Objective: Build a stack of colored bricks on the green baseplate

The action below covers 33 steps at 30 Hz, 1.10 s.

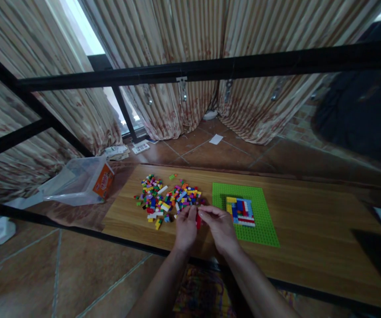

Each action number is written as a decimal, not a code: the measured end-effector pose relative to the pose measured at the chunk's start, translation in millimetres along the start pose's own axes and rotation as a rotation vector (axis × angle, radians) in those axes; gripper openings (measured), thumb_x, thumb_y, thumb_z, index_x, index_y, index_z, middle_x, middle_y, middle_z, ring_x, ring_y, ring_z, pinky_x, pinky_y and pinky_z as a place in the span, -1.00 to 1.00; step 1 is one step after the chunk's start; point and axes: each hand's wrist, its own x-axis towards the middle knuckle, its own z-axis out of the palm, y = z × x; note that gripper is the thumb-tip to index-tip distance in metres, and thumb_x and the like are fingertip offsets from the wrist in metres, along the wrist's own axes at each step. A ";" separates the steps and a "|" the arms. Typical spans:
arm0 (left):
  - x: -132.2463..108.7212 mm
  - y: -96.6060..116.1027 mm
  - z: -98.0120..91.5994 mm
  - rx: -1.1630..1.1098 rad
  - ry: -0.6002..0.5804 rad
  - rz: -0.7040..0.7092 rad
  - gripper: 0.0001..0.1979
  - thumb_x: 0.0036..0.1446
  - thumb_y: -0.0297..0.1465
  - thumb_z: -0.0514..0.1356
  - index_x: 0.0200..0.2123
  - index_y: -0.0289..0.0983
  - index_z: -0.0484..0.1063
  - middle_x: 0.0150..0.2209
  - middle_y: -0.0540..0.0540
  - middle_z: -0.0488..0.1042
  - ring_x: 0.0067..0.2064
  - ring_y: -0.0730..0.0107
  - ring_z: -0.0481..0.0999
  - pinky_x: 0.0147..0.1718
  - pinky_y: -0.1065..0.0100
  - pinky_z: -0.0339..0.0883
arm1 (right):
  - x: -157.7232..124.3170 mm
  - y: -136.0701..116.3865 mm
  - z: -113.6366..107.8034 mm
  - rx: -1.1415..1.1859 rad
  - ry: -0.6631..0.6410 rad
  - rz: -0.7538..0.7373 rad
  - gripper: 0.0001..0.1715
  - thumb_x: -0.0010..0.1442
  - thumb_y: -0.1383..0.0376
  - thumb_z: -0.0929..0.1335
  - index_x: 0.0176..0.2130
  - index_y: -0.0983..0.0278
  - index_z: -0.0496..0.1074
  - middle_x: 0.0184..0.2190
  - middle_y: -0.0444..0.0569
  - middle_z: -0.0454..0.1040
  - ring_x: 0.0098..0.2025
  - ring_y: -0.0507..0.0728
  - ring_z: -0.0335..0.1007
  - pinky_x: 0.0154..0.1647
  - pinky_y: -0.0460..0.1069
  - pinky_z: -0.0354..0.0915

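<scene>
My left hand (187, 225) and my right hand (219, 224) meet over the wooden board, fingers closed and tips close together. Between them shows a red toy brick (199, 221), partly covered by the fingers; both hands appear to grip it. Just beyond and left of my hands lies a loose pile of multicoloured toy bricks (164, 205). To the right is a green studded baseplate (263, 221), which bears a low block of joined bricks (243, 212) in yellow, blue, red and white.
The wooden board (310, 225) has a dark frame edge along its near side. A clear plastic bin (74, 181) with an orange label lies at the left. A black metal bar (210, 73) crosses in front of striped curtains (177, 39). Papers lie on the tiled floor.
</scene>
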 end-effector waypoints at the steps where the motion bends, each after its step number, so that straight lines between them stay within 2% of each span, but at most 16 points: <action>1: -0.4 -0.6 0.2 -0.011 0.019 -0.008 -0.66 -0.09 -0.08 0.29 -0.47 -0.26 0.41 -0.67 0.11 0.20 -0.61 0.57 0.16 -0.62 0.48 0.01 | -0.5 0.4 0.3 0.018 0.009 0.011 -0.75 -0.16 0.13 0.52 -0.42 0.20 0.60 -0.44 -0.07 0.59 -0.42 0.09 0.42 -0.39 -0.02 0.34; 4: -3.7 0.6 0.3 -0.053 0.063 -0.054 -0.65 -0.06 -0.07 0.25 -0.42 -0.26 0.42 -0.64 0.10 0.25 -0.63 0.60 0.14 -0.63 0.49 -0.01 | -1.2 -0.3 1.3 0.065 0.062 0.025 -0.66 -0.18 0.10 0.54 -0.36 0.21 0.60 -0.43 -0.06 0.59 -0.45 0.08 0.41 -0.42 -0.02 0.34; 8: -13.0 4.9 0.4 -0.092 0.001 -0.104 -0.59 -0.01 -0.01 0.20 -0.37 -0.27 0.41 -0.58 0.07 0.33 -0.64 0.63 0.12 -0.65 0.51 -0.05 | -0.9 -2.8 1.1 0.076 0.140 -0.016 -0.56 -0.16 0.06 0.53 -0.26 0.21 0.59 -0.43 -0.08 0.57 -0.44 0.08 0.40 -0.42 -0.02 0.33; 12: -21.5 2.9 0.1 -0.106 -0.060 -0.068 -0.58 -0.13 -0.05 0.32 -0.45 -0.28 0.34 -0.64 0.14 0.20 -0.65 0.69 0.04 -0.66 0.54 -0.11 | -3.4 -3.1 0.4 0.022 0.146 -0.025 -0.61 -0.14 0.05 0.52 -0.31 0.21 0.60 -0.43 -0.07 0.57 -0.43 0.08 0.40 -0.40 -0.02 0.33; 18: -25.9 -2.3 -0.5 -0.211 -0.061 -0.157 -0.56 -0.19 -0.07 0.37 -0.44 -0.30 0.35 -0.57 0.07 0.33 -0.63 0.71 0.07 -0.66 0.55 -0.11 | -12.5 -2.0 -5.0 -0.010 0.111 -0.034 -0.66 -0.09 0.06 0.50 -0.30 0.19 0.60 -0.47 -0.09 0.57 -0.50 0.07 0.37 -0.44 -0.01 0.32; 25: -26.6 -6.4 -0.6 -0.298 -0.119 -0.271 -0.54 -0.26 -0.12 0.41 -0.43 -0.30 0.34 -0.55 0.06 0.33 -0.64 0.72 0.05 -0.69 0.55 -0.17 | -21.8 -2.0 -15.6 -0.028 0.115 -0.033 -0.67 -0.06 0.06 0.49 -0.29 0.16 0.60 -0.53 -0.14 0.51 -0.51 0.07 0.38 -0.47 -0.01 0.33; 29: -18.7 -3.1 -8.5 -0.275 -0.054 -0.200 -0.61 -0.19 -0.15 0.37 -0.44 -0.32 0.38 -0.57 0.07 0.30 -0.62 0.68 0.12 -0.67 0.54 -0.08 | -27.4 -5.5 -29.5 -0.022 0.116 -0.047 -0.68 -0.04 0.07 0.49 -0.28 0.17 0.59 -0.49 -0.12 0.53 -0.47 0.07 0.42 -0.41 -0.01 0.37; 33: 2.7 11.5 -28.2 -0.240 0.127 -0.039 -0.72 -0.23 -0.28 0.35 -0.46 -0.30 0.39 -0.49 0.04 0.40 -0.49 0.58 0.33 -0.52 0.50 0.19 | -27.5 -15.9 -64.9 -0.014 0.216 -0.088 -0.71 -0.05 0.11 0.51 -0.30 0.18 0.57 -0.39 -0.10 0.57 -0.38 0.08 0.48 -0.29 0.01 0.41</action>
